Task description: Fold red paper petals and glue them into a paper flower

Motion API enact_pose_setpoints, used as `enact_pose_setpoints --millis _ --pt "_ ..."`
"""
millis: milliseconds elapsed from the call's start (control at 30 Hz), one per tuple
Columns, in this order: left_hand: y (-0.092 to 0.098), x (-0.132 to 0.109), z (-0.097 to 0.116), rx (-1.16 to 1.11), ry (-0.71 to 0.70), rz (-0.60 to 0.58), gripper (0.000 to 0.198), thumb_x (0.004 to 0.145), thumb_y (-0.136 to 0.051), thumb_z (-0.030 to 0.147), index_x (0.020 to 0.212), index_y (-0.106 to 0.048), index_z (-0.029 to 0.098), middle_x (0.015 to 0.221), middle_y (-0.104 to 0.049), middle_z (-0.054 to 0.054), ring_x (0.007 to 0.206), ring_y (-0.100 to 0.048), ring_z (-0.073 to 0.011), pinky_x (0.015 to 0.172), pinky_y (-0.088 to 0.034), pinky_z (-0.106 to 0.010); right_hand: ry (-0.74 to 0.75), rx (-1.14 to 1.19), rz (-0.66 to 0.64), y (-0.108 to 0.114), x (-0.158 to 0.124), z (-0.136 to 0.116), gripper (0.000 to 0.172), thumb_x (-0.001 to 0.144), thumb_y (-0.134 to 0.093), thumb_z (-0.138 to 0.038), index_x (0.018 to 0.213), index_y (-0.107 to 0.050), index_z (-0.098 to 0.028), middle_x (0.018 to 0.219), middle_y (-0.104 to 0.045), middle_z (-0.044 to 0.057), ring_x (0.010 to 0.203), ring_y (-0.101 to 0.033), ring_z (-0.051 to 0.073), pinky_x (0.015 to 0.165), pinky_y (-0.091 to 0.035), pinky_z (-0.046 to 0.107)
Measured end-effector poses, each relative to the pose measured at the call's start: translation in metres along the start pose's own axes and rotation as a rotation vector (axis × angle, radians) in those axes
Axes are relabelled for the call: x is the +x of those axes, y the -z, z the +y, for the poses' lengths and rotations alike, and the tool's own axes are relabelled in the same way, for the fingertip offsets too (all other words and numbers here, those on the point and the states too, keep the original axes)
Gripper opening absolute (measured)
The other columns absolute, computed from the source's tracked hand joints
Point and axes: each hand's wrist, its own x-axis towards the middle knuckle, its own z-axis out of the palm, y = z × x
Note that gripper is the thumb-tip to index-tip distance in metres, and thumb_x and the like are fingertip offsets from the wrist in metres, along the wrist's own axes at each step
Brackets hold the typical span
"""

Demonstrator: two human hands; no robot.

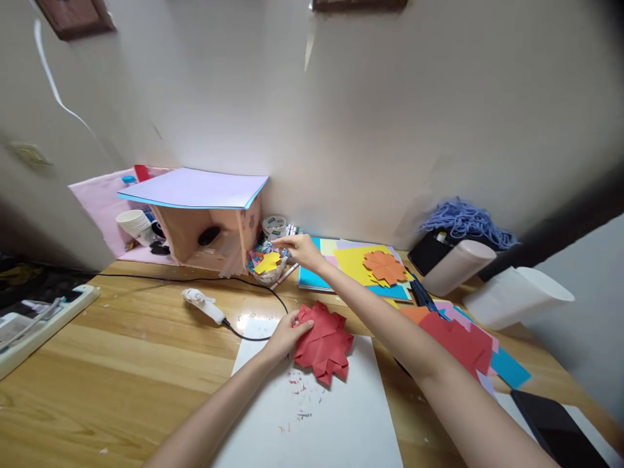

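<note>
My left hand (285, 337) grips the left edge of a red folded-paper flower (324, 344), its thumb on top. The flower is held over a white sheet of paper (351, 416) marked with small red, blue and dark strokes. My right hand (298, 249) is stretched out to the back, over a small container (269, 276) of coloured paper scraps. Its fingers are drawn together in a pinch; whatever may be between them is too small to make out. A yellow paper scrap (268, 262) lies on top of the container, just left of my right hand.
A cardboard box with a lilac roof (195, 187) stands at the back left. In front lies a white glue gun (202, 305) with a black cable. An orange paper flower (384, 267) rests on coloured sheets. Red paper (455, 341), white rolls (458, 266) and a dark phone (560, 426) are at right.
</note>
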Motion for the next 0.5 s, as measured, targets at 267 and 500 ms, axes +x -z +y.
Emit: enact_pose_setpoints --millis 267,500 --pt "0.0 -0.001 -0.001 -0.037 -0.016 0.008 0.033 0.064 -0.065 0.04 0.08 -0.06 0.013 0.082 -0.063 -0.008 0.075 -0.057 -0.0195 0.067 -0.042 -0.027 0.009 -0.198 -0.171 -0.03 0.04 0.024 0.019 0.076 -0.051 -0.012 0.087 -0.066 -0.017 0.089 -0.069 0.007 0.085 -0.063 0.018 0.075 -0.045 0.027" --pt "0.0 -0.001 -0.001 -0.042 -0.031 0.003 0.033 0.064 -0.065 0.041 0.079 -0.06 0.012 0.08 -0.063 -0.007 0.073 -0.056 -0.0191 0.066 -0.041 -0.027 -0.029 -0.189 -0.076 -0.028 0.038 0.028 0.008 0.066 -0.063 -0.021 0.068 -0.067 -0.015 0.066 -0.069 0.004 0.062 -0.062 0.015 0.056 -0.044 0.021"
